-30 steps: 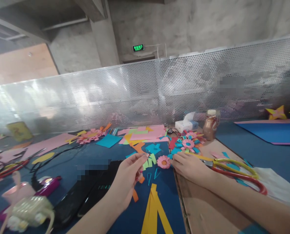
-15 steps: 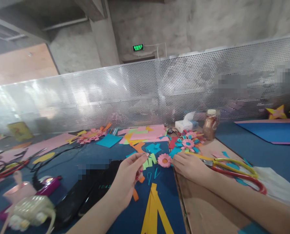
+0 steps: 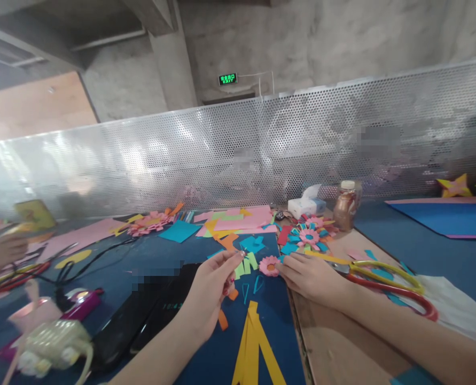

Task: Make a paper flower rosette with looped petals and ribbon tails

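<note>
My left hand [image 3: 217, 275] is closed in a pinch, thumb against forefinger, just left of the light green paper strips [image 3: 247, 264]. Anything between its fingertips is too small to make out. My right hand [image 3: 307, 275] rests low over the table with its fingers together and bent. Its fingertips reach the right edge of a pink paper flower [image 3: 268, 266] with an orange centre; what they grip, if anything, is hidden. Two blue paper loops [image 3: 246, 292] lie between my hands. Long yellow paper strips [image 3: 250, 347] spread out nearer to me.
Scissors with red and yellow handles [image 3: 393, 283] lie by my right forearm. A black phone [image 3: 157, 315] lies left of my left arm. Behind stand a brown bottle [image 3: 345, 208] and a tissue box [image 3: 304, 206]. Another person's hand [image 3: 1, 251] is at far left.
My right hand has moved a little left, onto the pink flower's edge. The right blue loop looks wider. At far left the other person's hand has come further in. My left hand stays put.
</note>
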A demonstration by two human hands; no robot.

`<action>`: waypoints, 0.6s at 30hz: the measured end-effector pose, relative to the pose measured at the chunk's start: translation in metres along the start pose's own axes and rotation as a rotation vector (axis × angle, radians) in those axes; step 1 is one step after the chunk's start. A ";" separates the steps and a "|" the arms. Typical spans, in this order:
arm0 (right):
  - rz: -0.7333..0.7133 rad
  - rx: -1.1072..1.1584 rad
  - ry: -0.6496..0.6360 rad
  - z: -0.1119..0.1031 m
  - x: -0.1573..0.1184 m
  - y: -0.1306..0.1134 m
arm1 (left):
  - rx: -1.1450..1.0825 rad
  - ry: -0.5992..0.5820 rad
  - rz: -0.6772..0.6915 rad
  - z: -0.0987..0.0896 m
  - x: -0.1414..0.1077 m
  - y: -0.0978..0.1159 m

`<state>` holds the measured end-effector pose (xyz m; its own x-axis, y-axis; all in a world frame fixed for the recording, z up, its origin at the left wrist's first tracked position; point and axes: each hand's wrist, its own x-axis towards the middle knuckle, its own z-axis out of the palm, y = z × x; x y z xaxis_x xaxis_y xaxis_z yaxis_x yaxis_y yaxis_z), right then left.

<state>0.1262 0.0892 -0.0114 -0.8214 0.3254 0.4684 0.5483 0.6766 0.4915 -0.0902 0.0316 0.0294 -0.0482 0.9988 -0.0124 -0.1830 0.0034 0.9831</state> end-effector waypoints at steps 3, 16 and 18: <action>-0.010 0.002 -0.005 0.003 0.000 0.001 | -0.002 -0.003 0.007 0.000 0.000 0.000; -0.026 -0.004 0.010 0.009 -0.003 0.002 | -0.001 0.000 -0.001 0.002 -0.003 0.002; -0.023 -0.001 0.009 0.009 -0.004 0.002 | 0.005 -0.005 0.000 0.001 -0.002 0.001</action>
<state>0.1289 0.0950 -0.0188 -0.8322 0.3044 0.4635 0.5299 0.6831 0.5026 -0.0894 0.0296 0.0308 -0.0431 0.9990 -0.0113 -0.1781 0.0034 0.9840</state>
